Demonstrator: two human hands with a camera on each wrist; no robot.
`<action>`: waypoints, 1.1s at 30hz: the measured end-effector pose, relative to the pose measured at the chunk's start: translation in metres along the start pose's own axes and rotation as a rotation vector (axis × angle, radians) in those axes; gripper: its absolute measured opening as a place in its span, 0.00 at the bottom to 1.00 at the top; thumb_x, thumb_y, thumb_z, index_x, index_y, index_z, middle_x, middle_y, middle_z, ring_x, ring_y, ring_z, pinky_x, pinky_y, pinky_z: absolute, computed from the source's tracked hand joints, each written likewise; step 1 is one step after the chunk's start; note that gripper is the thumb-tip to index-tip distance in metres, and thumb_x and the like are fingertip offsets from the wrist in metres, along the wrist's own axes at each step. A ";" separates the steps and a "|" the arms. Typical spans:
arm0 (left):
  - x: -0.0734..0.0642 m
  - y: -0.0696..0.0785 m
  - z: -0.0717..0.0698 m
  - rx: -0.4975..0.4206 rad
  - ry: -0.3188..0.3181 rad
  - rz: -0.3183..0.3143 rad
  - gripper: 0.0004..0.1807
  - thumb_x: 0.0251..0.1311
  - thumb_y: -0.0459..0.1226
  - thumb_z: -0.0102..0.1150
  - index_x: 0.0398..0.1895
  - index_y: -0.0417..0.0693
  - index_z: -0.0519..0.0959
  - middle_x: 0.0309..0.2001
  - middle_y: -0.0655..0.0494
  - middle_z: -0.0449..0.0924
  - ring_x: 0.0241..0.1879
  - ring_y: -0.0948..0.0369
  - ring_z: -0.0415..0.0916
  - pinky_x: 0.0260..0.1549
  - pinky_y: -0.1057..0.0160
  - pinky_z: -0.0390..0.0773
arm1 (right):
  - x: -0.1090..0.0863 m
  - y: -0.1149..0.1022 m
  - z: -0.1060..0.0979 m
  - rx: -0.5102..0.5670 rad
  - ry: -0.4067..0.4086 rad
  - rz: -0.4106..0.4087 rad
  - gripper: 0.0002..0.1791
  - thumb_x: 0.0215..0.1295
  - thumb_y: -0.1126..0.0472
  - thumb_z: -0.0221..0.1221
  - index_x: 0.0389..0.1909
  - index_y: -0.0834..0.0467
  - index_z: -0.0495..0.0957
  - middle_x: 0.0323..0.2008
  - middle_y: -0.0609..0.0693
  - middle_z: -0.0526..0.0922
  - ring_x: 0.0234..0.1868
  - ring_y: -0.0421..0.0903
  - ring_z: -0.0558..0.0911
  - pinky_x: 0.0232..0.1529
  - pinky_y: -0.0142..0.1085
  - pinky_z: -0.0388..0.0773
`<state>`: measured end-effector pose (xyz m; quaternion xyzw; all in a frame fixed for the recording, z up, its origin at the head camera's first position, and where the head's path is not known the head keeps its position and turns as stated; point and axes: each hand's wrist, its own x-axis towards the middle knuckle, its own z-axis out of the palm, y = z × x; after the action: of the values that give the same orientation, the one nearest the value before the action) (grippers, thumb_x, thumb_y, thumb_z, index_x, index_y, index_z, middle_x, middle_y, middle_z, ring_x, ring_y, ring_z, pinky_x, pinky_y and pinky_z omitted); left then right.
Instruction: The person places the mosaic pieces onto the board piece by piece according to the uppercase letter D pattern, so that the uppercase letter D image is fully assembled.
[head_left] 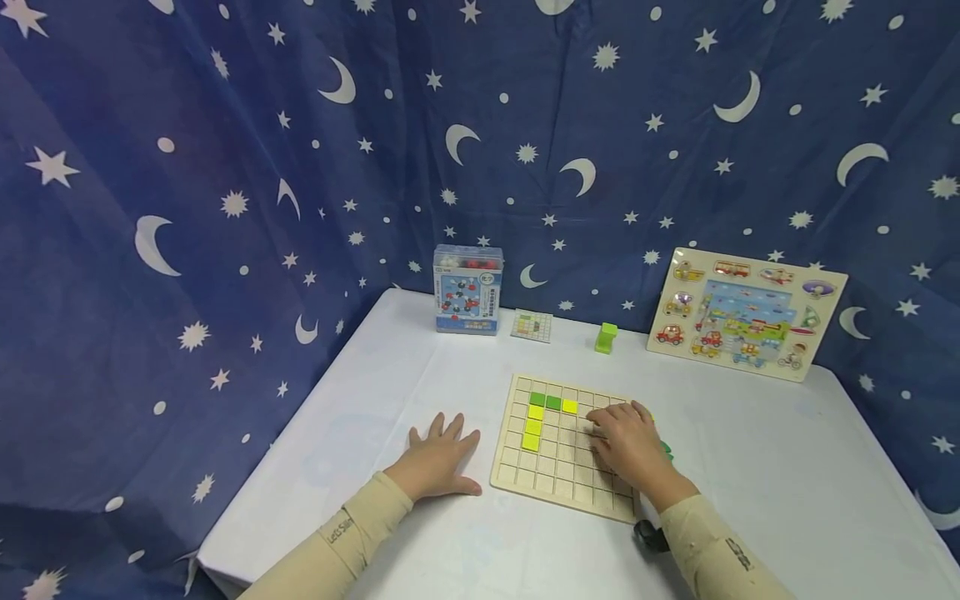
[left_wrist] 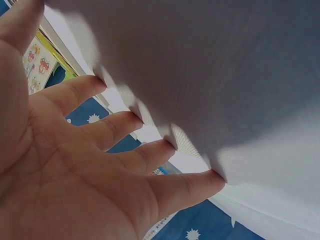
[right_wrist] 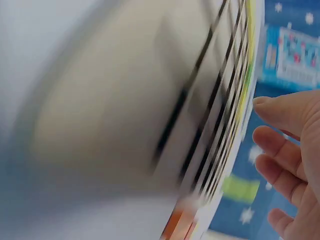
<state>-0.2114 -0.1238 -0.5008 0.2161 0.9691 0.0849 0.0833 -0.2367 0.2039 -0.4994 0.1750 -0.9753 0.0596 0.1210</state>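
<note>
A wooden grid board (head_left: 555, 475) lies on the white table. Near its upper left are two green squares (head_left: 553, 402) and several yellow squares (head_left: 532, 427), laid in a row and a column that meet at a corner. My right hand (head_left: 630, 442) is over the right part of the board, its fingers loosely bent. In the right wrist view, thumb (right_wrist: 280, 111) and fingers stand apart with nothing between them. To the left of the board, my left hand (head_left: 435, 462) has its fingers spread, and the fingertips (left_wrist: 217, 177) touch the white cloth.
Green pieces (head_left: 666, 450) lie partly hidden beyond the right hand. Toward the back are a boxed model set (head_left: 467, 292), a small pattern card (head_left: 532, 326), a lime-green block (head_left: 606, 337) and a vehicle puzzle board (head_left: 742, 317) leaning on the starry curtain. A black object (head_left: 651, 536) sits by the right wrist.
</note>
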 end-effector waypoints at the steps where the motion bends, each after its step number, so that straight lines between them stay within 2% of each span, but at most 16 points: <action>1: 0.000 0.000 0.000 -0.001 0.000 0.001 0.50 0.47 0.66 0.66 0.71 0.51 0.69 0.74 0.38 0.58 0.72 0.31 0.51 0.55 0.22 0.58 | -0.003 0.010 -0.002 -0.003 0.002 0.006 0.22 0.53 0.61 0.74 0.50 0.56 0.81 0.45 0.52 0.85 0.55 0.56 0.79 0.66 0.63 0.58; 4: 0.000 -0.001 0.000 0.000 0.000 -0.001 0.50 0.47 0.66 0.65 0.71 0.51 0.69 0.74 0.38 0.58 0.72 0.31 0.51 0.55 0.21 0.58 | -0.013 0.039 -0.005 -0.019 0.000 0.027 0.22 0.54 0.61 0.73 0.50 0.58 0.81 0.44 0.54 0.85 0.54 0.59 0.79 0.65 0.65 0.59; 7: 0.000 -0.001 0.001 0.003 -0.001 -0.004 0.50 0.47 0.67 0.65 0.72 0.51 0.68 0.74 0.38 0.58 0.72 0.31 0.51 0.55 0.22 0.59 | -0.019 0.062 -0.007 -0.015 -0.047 0.070 0.21 0.55 0.61 0.72 0.49 0.59 0.81 0.44 0.57 0.84 0.54 0.61 0.78 0.64 0.65 0.59; 12: 0.000 -0.001 0.001 -0.001 0.001 0.008 0.50 0.48 0.66 0.65 0.71 0.51 0.68 0.74 0.38 0.58 0.72 0.31 0.51 0.54 0.21 0.59 | -0.028 0.081 -0.011 0.005 -0.145 0.177 0.21 0.55 0.61 0.72 0.50 0.61 0.80 0.49 0.60 0.83 0.56 0.64 0.75 0.64 0.66 0.56; 20: 0.001 -0.001 0.001 -0.013 0.007 0.007 0.50 0.48 0.66 0.65 0.72 0.51 0.68 0.74 0.38 0.58 0.72 0.31 0.51 0.55 0.21 0.58 | -0.034 0.093 -0.010 0.033 -0.146 0.202 0.22 0.55 0.61 0.72 0.50 0.61 0.80 0.50 0.61 0.83 0.57 0.65 0.74 0.64 0.67 0.56; 26: 0.001 -0.001 0.003 -0.011 0.004 0.005 0.50 0.48 0.66 0.65 0.72 0.51 0.68 0.74 0.38 0.58 0.72 0.31 0.51 0.55 0.21 0.58 | -0.035 0.092 -0.009 0.042 -0.159 0.226 0.22 0.55 0.61 0.72 0.51 0.62 0.80 0.50 0.62 0.83 0.58 0.66 0.73 0.64 0.67 0.55; 33: 0.001 -0.001 0.002 -0.014 -0.003 -0.008 0.50 0.48 0.66 0.65 0.72 0.51 0.68 0.74 0.38 0.57 0.72 0.32 0.50 0.56 0.22 0.57 | -0.031 0.083 -0.006 0.040 -0.129 0.136 0.18 0.55 0.61 0.72 0.47 0.59 0.83 0.47 0.57 0.85 0.55 0.62 0.78 0.62 0.64 0.62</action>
<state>-0.2121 -0.1241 -0.5027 0.2119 0.9692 0.0909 0.0867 -0.2363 0.2923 -0.5073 0.1144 -0.9893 0.0756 0.0499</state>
